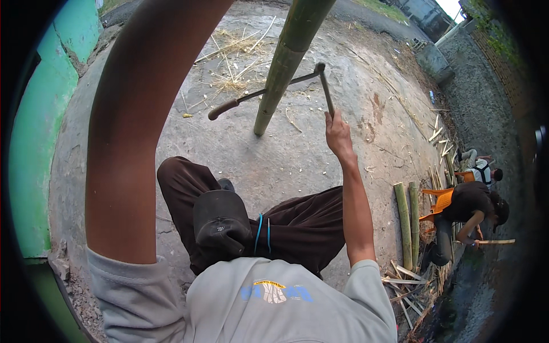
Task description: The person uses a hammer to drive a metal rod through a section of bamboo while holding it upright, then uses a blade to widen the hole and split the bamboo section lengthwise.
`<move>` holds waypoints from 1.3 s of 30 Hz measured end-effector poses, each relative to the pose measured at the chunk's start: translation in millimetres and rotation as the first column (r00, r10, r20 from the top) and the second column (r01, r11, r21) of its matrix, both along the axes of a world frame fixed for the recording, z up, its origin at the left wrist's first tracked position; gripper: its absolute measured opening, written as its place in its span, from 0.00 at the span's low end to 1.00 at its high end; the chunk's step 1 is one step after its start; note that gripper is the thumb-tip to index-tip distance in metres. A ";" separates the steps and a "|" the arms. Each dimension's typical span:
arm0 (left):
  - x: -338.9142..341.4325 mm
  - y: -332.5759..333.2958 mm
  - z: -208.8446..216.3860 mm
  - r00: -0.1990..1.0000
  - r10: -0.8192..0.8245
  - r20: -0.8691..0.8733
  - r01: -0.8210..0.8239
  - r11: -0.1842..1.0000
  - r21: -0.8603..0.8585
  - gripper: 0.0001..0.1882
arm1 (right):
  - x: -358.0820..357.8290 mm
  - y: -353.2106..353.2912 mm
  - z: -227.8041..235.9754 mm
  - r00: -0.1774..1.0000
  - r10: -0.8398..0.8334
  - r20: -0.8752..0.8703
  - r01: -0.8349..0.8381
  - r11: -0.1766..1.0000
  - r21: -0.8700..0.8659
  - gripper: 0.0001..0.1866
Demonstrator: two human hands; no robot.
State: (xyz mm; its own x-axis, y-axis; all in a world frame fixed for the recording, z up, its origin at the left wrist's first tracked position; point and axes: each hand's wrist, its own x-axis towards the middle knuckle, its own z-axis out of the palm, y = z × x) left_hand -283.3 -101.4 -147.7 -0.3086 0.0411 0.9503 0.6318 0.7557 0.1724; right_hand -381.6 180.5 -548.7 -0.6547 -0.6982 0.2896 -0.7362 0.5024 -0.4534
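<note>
A green bamboo pole (278, 74) stands tilted on the concrete, its lower end near my knees and its upper part running out past the top edge. Across it lies a dark knife with a brown wooden handle (224, 108); its blade appears to pass through the bamboo and come out on the right. My right hand (338, 134) is closed round the handle of a hammer (327, 94), whose dark head meets the blade's far end. My left arm (134, 131) is raised beside the pole; its hand lies beyond the top edge, out of sight.
A black cap (220, 223) rests on my lap. Thin bamboo shavings (234, 77) litter the floor ahead. To the right lie cut bamboo lengths (403, 226) and split strips (409, 291). Two people sit beyond on orange chairs (437, 200). A green wall (43, 148) borders the left.
</note>
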 end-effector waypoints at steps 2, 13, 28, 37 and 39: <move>-4.1 -25.7 -4.5 0.998 0.030 -0.048 -0.029 0.999 0.027 0.18 | 5.9 -15.0 -23.1 0.994 0.102 0.041 -0.106 0.989 0.105 0.19; 10.9 25.2 -12.4 0.950 0.311 0.008 -0.311 0.949 0.046 0.26 | 47.2 -4.5 158.6 0.990 0.126 0.062 -0.081 0.875 -0.477 0.17; 13.4 56.5 -21.0 0.957 0.284 0.062 -0.288 0.955 0.076 0.29 | 29.9 12.5 98.3 0.775 0.261 0.575 -0.003 0.912 -0.410 0.20; -17.8 24.2 -8.4 0.995 -0.005 0.099 0.000 0.999 0.043 0.14 | 52.9 -9.8 16.5 0.997 0.069 -0.017 -0.066 0.813 -0.579 0.17; -11.3 23.2 -8.4 0.991 -0.074 0.115 0.071 0.997 0.029 0.15 | 40.9 -5.8 -49.1 0.968 -0.016 0.249 0.031 0.998 -0.057 0.20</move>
State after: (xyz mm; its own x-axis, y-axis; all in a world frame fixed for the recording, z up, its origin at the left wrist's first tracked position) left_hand -294.6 -78.2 -156.2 -0.4136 0.0441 0.9094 0.6594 0.7032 0.2658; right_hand -340.7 174.8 -597.9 -0.7272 -0.6683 0.1569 -0.5853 0.4843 -0.6503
